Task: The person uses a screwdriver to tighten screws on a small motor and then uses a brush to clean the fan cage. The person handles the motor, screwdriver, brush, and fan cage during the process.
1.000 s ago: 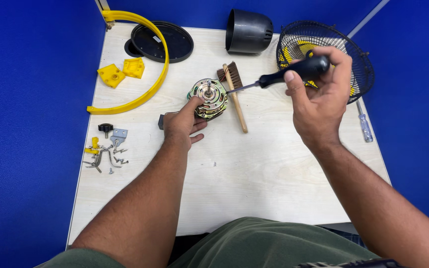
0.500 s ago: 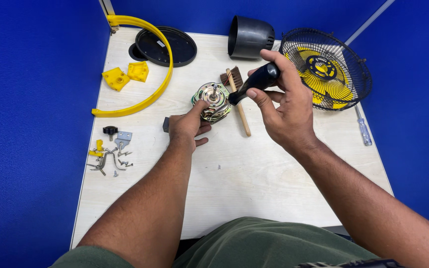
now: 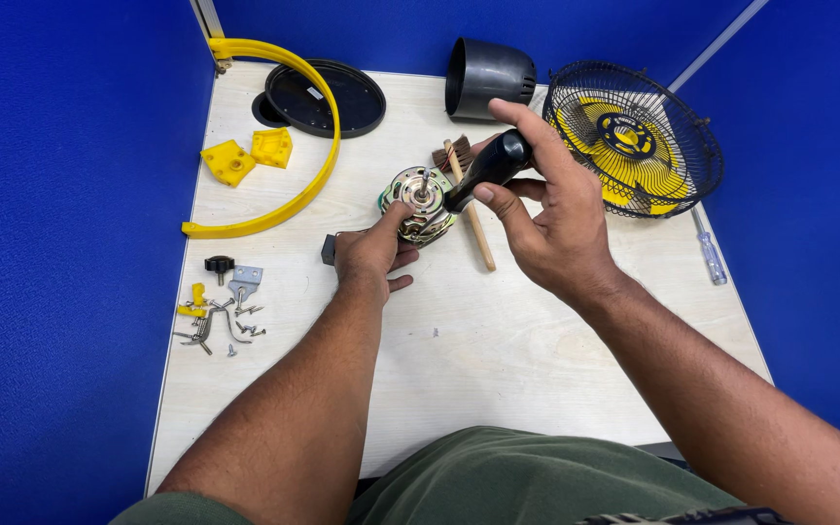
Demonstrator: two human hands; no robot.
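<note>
Motor (image 3: 420,202): round fan motor of bare metal with coppery windings showing through its slotted shell and a thin steel shaft standing up from its middle; it sits on the pale wooden table (image 3: 459,360), directly under the fingertips of the left hand.
Left hand (image 3: 373,251): fingers curled over the near edge of the motor, steadying it; thumb and forefinger press its rim, palm resting on the table.
Right hand (image 3: 551,219): fingers clenched around the screwdriver (image 3: 483,167), thumb laid along the top of the handle.
Screwdriver: thick, smooth black handle, rounded at the end; it slants down from the right fingers toward the top of the motor. Its tip is too small to make out.
Brush (image 3: 466,199): slim wooden stick with dark bristles, lying flat just beyond the left fingertips, partly under the right hand.
Fan guard (image 3: 634,136): domed black wire cage with yellow plastic blades inside, past the right knuckles.
Black cover (image 3: 488,73): smooth plastic cup shape, lying on its side beyond the right fingers.
Yellow ring (image 3: 284,146): curved plastic band, well off from the left fingers.
Screws (image 3: 218,321): loose scatter of small metal parts, well apart from the left wrist.
Second screwdriver (image 3: 707,255): thin, clear-handled, beyond the right wrist.
</note>
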